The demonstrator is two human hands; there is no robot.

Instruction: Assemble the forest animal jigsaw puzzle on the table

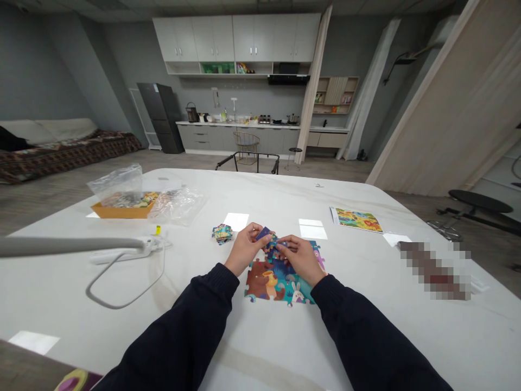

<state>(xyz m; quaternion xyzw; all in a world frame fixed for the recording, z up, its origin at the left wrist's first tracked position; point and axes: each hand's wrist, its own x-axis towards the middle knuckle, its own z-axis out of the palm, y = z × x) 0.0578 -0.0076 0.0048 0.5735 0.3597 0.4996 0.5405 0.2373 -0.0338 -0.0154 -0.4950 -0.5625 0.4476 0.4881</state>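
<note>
A partly joined jigsaw puzzle lies flat on the white table in front of me, showing a brown bear and a white rabbit. Over its far edge, my left hand pinches a dark purple puzzle piece. My right hand is closed at the fingertips on a small dark blue piece, close beside the left fingers; its lower edge blends with the puzzle beneath. Left of my left hand sits a small stack of loose puzzle pieces.
At the left stands an orange box with pieces and clear plastic bags. Nearer are a white power strip with a looped cord and a grey bar. A picture card and a pixelated item lie right.
</note>
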